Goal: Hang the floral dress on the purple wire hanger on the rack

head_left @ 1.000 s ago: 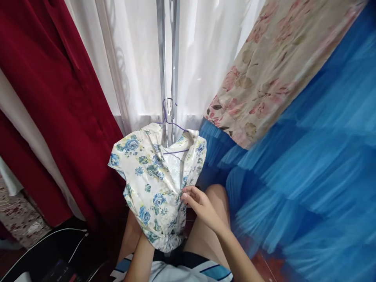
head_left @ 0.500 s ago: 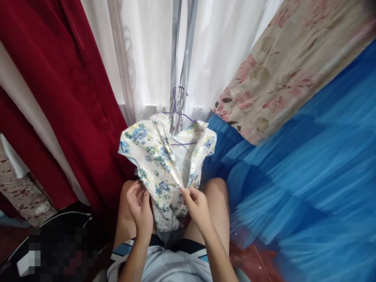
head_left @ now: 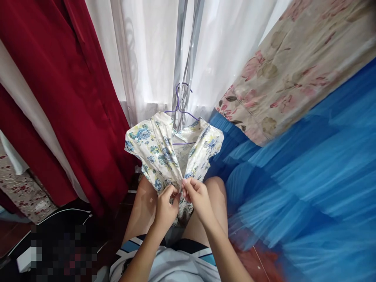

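Observation:
A white blouse with blue and yellow flowers (head_left: 160, 154) is on a purple wire hanger (head_left: 178, 106) in front of me, its lower part between my knees. The neckline falls open in a deep V, and the hanger's bottom bar shows across it. My right hand (head_left: 197, 194) pinches the front edge at the point of the V. Close beside it, my left hand (head_left: 168, 205) is closed with bent fingers on the blouse's front. The fingertips nearly meet, and what lies between them is too small to make out. My hands cover part of the blouse's lower front.
White cloth (head_left: 149, 55) with grey ribbons (head_left: 188, 43) hangs behind the hanger. Dark red fabric (head_left: 88, 117) hangs on the left. Beige floral cloth (head_left: 282, 74) and blue tulle (head_left: 308, 168) fill the right. A black item with white edging (head_left: 58, 235) lies at lower left on the reddish floor.
My left hand has moved right from the blouse's side to its center front, beside my right hand. The blouse now faces me more squarely, its right shoulder spread wider.

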Demonstrator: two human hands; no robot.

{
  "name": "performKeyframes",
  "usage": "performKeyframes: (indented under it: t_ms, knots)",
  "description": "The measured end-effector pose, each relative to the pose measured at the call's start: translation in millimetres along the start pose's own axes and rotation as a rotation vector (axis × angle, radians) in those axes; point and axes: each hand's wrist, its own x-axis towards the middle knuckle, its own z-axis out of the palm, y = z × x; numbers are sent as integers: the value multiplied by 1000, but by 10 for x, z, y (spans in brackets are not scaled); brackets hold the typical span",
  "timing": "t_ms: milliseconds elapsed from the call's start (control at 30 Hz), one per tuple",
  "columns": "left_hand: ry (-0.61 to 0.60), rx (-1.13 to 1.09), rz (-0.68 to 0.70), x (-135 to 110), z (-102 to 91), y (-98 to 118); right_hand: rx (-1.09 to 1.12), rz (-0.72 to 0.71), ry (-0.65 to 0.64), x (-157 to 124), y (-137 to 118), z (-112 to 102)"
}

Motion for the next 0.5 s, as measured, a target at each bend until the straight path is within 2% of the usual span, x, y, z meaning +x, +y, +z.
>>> performKeyframes:
  t_ms: [100,233,300,433,500]
  knots:
    - [-36,20,-11,6,-53,-70,103,-12,17,449,-340,-6]
    - [-45,48,-41,52,-136,-209,216,-72,-32,1137,-811,61]
    - [-47,59,-64,62,-169,-306,252,-65,-42,1358,-986,109]
    - [-123,119,-85,63,-205,-479,296,-112,-53,1471,-1149,158]
    - [-173,159,-53,135,-243,-465,305,-186,-27,1428,-1153,157]
